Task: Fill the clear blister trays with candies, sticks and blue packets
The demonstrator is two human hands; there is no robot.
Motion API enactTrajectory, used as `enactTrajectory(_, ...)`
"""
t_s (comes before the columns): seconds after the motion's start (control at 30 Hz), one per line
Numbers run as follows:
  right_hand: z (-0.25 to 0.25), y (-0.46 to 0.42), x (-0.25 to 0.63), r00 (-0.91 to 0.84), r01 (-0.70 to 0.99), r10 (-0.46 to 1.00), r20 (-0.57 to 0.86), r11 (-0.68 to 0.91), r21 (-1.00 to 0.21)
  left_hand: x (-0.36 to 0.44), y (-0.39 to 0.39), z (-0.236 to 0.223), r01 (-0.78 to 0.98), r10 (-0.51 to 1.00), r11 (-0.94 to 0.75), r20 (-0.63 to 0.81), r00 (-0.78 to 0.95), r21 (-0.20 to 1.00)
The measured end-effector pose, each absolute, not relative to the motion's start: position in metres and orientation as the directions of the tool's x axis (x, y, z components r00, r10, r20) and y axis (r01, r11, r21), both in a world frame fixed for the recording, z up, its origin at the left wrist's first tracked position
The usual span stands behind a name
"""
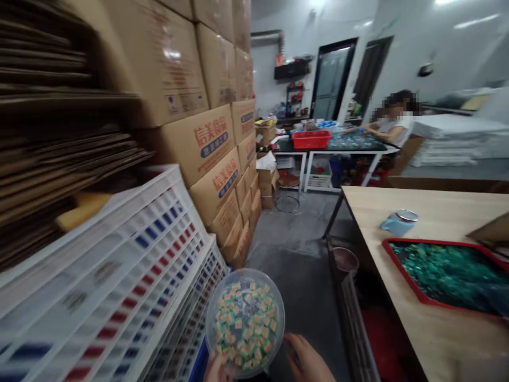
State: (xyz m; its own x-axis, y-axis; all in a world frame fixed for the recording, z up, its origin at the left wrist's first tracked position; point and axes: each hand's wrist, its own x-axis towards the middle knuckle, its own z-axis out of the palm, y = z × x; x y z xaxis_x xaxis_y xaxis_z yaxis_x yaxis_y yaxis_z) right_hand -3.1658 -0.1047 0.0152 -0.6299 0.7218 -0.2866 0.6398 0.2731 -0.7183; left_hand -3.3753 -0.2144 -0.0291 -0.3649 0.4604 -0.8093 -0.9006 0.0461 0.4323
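A round clear plastic tub [245,321] filled with small green, orange and white wrapped candies is held low in the middle of the view. My left hand [217,368] grips its lower left rim; only a few fingers show at the bottom edge. My right hand [308,359] holds the tub's lower right side, fingers curled against it. The tub hangs over the grey floor, next to the stacked white crates.
White slatted crates [119,297] with coloured packs are stacked at left, below flattened cardboard [59,148] and a wall of brown cartons [207,138]. At right, a wooden table [437,212] carries a red tray [401,278] of green candies. A person [393,124] sits at a far table with a red basket [310,139].
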Motion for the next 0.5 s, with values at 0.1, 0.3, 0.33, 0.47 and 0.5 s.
enactTrajectory(0.1,0.020,-0.061,-3.181,-0.522,0.662,0.807,-0.277,0.178,-0.728,-3.403,-0.119,-0.010,-0.865,0.583,0.140,-0.746,-0.321,0.482)
enactTrajectory(0.3,0.005,0.036,-3.175,-0.176,0.723,0.947,-0.268,-0.061,-0.689,-3.412,0.077,0.009,-0.734,0.768,0.289,-0.607,-0.206,0.615)
enactTrajectory(0.33,-0.004,0.055,-3.171,-0.129,0.727,0.954,-0.270,-0.094,-0.680,-3.407,0.108,0.005,-0.740,0.779,0.298,-0.602,-0.176,0.603)
enactTrajectory(0.47,-0.040,0.156,-3.156,-0.011,0.716,0.960,-0.281,-0.189,-0.672,-3.384,0.225,-0.024,-0.788,0.701,0.406,-0.711,-0.055,0.462)
enactTrajectory(0.5,-0.044,0.187,-3.154,0.000,0.708,0.957,-0.290,-0.205,-0.676,-3.379,0.253,-0.031,-0.782,0.649,0.462,-0.760,-0.023,0.418)
